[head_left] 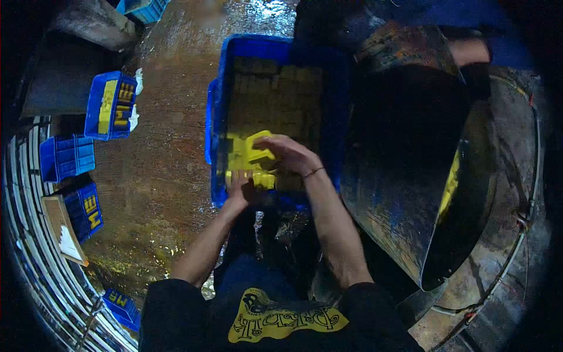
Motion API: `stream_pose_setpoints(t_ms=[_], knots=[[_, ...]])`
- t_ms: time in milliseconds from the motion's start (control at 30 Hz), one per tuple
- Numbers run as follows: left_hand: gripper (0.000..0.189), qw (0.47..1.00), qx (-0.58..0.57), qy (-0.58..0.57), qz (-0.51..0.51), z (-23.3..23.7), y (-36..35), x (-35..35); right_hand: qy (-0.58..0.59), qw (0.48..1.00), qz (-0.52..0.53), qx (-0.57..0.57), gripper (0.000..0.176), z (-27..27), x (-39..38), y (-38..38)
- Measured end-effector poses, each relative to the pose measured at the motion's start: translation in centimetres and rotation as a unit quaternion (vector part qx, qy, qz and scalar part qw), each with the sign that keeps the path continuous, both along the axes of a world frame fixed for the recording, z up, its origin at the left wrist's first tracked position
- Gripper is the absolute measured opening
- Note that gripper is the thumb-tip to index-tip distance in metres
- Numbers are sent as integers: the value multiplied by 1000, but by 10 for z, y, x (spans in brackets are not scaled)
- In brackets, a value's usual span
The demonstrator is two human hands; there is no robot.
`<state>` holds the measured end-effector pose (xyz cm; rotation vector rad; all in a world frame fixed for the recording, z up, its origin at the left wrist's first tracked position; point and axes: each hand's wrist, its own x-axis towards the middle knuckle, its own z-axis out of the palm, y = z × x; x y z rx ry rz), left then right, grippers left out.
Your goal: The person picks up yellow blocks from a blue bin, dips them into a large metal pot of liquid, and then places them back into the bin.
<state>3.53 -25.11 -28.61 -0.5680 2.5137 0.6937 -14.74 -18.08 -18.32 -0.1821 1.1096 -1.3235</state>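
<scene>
Below me, a deep blue tub [216, 111] holds rows of yellow blocks [237, 154], many of them in shadow. My right hand [288, 155] reaches in from the right with its fingers curled around a bright yellow block [258, 141], which is tilted above the others. Near the tub's front edge, my left hand [239, 186] rests with outstretched fingers on a yellow block [264, 180]. Its thumb side is partly in shadow. The exact make of the blocks cannot be made out.
To the right stands a large dark metal vessel [390, 193] with something yellow inside. Another person's arm [469, 51] shows behind it. Blue crates [94, 120] line the left side beside metal rails [35, 234]. The brown floor [167, 117] looks wet. A hose [536, 158] runs at right.
</scene>
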Motion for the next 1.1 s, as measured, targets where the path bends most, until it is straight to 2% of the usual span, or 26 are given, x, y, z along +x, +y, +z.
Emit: stream_pose_setpoints(t_ms=[33,67,100,133,167,200,233,267,300,333,367,400,433,500,533,567,633,700,767,833,900,967,1033,1067,1100], knots=[[59,994,5,-9,-110,-10,2,11,7,997,16,76,45,-1,9,-17],[59,994,2,-12,-108,-30,2,17,64,993,57,82,45,-28,18,-29],[61,965,31,-184,-184,-57,4,23,132,967,92,195,50,-42,34,-46],[63,901,60,-349,-251,-70,4,27,367,846,106,371,52,-58,64,-64],[63,901,57,-350,-248,-62,2,29,565,640,106,509,55,-70,90,-71],[65,953,85,-246,-156,-39,1,27,567,643,103,504,55,-72,101,-68],[67,983,109,-137,-62,-4,-2,20,597,615,107,504,56,-72,111,-66],[68,967,130,-214,-39,93,-17,-18,624,586,110,506,57,-75,117,-62],[68,967,129,-213,-43,88,-20,-19,622,586,108,508,57,-95,110,-55],[70,977,94,-190,8,74,-21,-16,488,768,28,414,57,-126,92,-41],[72,983,59,-165,56,62,-20,-11,322,899,-58,292,57,-140,74,-26],[73,993,5,-72,93,54,-19,-4,231,938,-62,251,56,-132,57,-8],[73,994,4,-69,80,37,-20,1,232,936,-76,254,56,-94,49,11],[70,999,25,-29,35,-6,-27,8,240,943,-93,210,53,16,41,46],[70,997,45,-55,14,-18,-33,10,245,947,-102,180,52,29,43,70],[70,995,65,-80,-14,-26,-41,6,246,941,-133,189,52,43,49,92],[71,980,122,-137,78,-36,-44,-1,221,949,-189,125,49,80,68,152],[61,991,54,101,73,-1,-7,-18,254,928,-251,105,43,149,97,215],[48,946,80,313,18,94,70,-43,288,903,-299,107,44,201,134,288],[36,887,268,375,17,204,171,-59,318,839,-436,74,48,241,182,360],[29,773,430,457,-93,283,258,-51,288,748,-596,-45,42,279,227,432],[26,655,527,461,-284,343,331,-44,351,675,-644,83,37,288,266,505],[28,602,572,419,-368,372,408,-30,295,608,-711,194,33,269,295,562],[31,599,554,386,-432,383,451,-27,281,620,-685,260,29,241,307,591],[34,594,532,351,-491,389,498,-28,314,636,-698,95,28,212,320,616]])
